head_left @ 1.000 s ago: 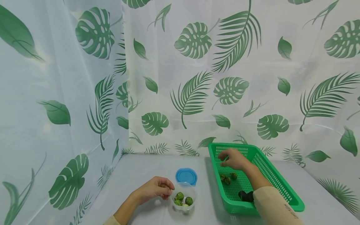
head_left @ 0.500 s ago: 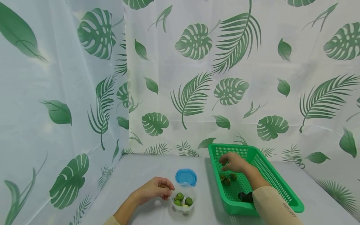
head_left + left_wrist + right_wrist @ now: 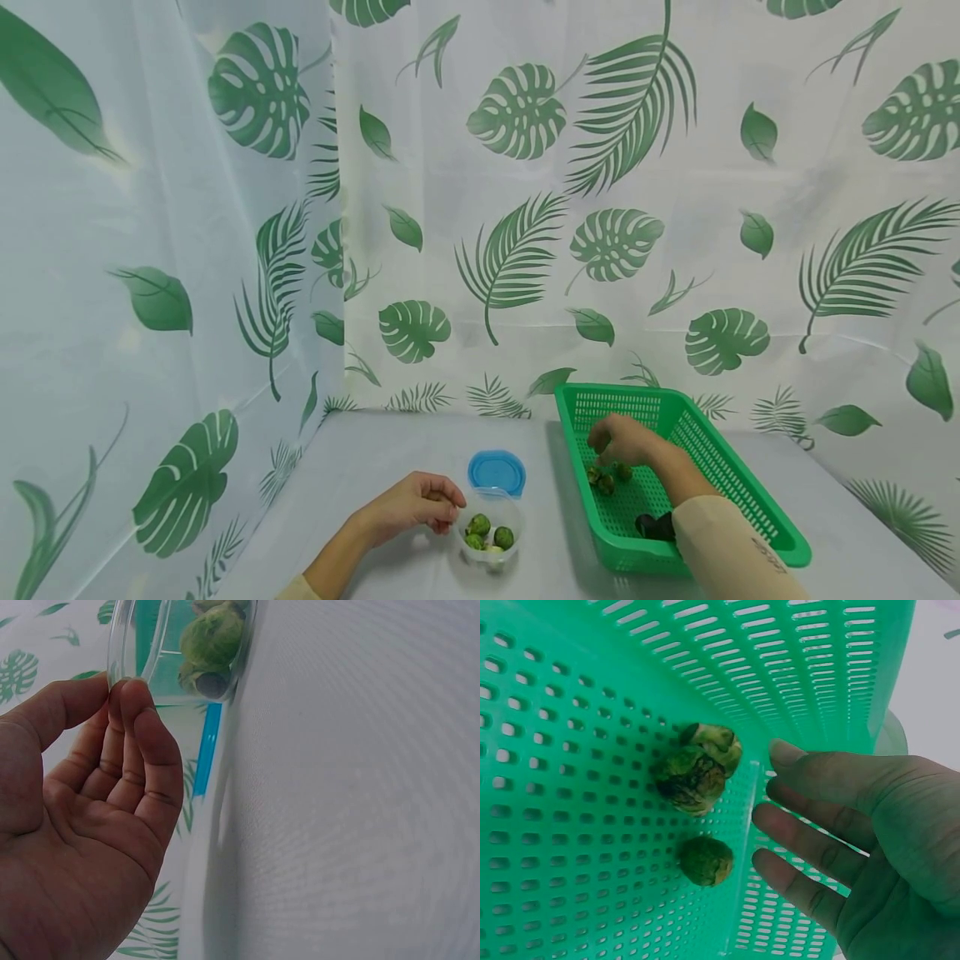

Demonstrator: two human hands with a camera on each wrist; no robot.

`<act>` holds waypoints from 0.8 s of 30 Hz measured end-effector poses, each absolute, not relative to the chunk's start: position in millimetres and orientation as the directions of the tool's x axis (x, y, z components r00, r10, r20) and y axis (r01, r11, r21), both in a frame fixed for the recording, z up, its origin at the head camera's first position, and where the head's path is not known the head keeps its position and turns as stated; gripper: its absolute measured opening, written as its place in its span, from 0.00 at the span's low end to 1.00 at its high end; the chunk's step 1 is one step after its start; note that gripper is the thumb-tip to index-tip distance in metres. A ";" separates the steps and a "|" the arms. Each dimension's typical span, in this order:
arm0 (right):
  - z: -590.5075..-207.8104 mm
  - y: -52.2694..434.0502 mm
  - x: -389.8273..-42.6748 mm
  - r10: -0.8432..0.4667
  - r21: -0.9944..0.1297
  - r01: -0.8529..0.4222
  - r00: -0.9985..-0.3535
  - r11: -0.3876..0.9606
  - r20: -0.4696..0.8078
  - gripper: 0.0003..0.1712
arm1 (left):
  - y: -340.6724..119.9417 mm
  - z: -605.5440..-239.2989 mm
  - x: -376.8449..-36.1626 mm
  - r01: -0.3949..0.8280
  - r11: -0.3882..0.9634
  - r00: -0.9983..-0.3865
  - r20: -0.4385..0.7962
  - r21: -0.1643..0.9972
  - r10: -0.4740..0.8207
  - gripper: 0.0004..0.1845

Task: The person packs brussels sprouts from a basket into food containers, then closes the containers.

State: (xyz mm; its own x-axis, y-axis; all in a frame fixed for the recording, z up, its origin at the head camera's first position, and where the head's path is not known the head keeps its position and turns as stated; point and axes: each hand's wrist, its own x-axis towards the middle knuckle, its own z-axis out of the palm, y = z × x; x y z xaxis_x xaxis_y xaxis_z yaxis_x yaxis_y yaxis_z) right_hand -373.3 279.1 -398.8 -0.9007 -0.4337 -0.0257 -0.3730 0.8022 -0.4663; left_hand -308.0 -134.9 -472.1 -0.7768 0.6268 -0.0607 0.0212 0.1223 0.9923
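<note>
In the head view my left hand (image 3: 422,504) is beside a small clear plastic container (image 3: 459,550) with several Brussels sprouts (image 3: 503,537) in it. Thumb and fingertips pinch the container's rim in the left wrist view. Over the far left part of a green plastic basket (image 3: 600,533) hovers my right hand (image 3: 624,440), its fingers loosely spread and holding nothing. Below those fingers, browned Brussels sprouts lie on the basket floor. The right wrist view has two of them touching, among them a dark-spotted sprout (image 3: 694,780), and a single sprout (image 3: 706,861) apart.
A blue lid (image 3: 497,472) lies just behind the clear container. Close to the right sleeve (image 3: 731,550), a black thing (image 3: 654,525) shows over the basket's near end; its kind is unclear. Leaf-patterned curtains (image 3: 517,275) stand behind and to the left of the white table (image 3: 390,450).
My right hand has moved down and slightly right inside the basket, closer to the sprouts. My left hand and the clear container have stayed in place.
</note>
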 end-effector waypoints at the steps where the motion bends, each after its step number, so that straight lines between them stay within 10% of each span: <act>1: -399.0 279.2 -373.2 -0.434 -0.463 -0.373 -0.900 0.804 -0.030 0.17 | -135.0 -472.2 -308.2 0.022 0.122 -0.776 -0.060 0.992 0.627 0.15; 24: -398.4 276.6 -366.9 -0.438 -0.465 -0.338 -0.891 0.818 -0.121 0.14 | -135.4 -473.1 -309.1 0.025 0.120 -0.773 -0.056 0.992 0.632 0.16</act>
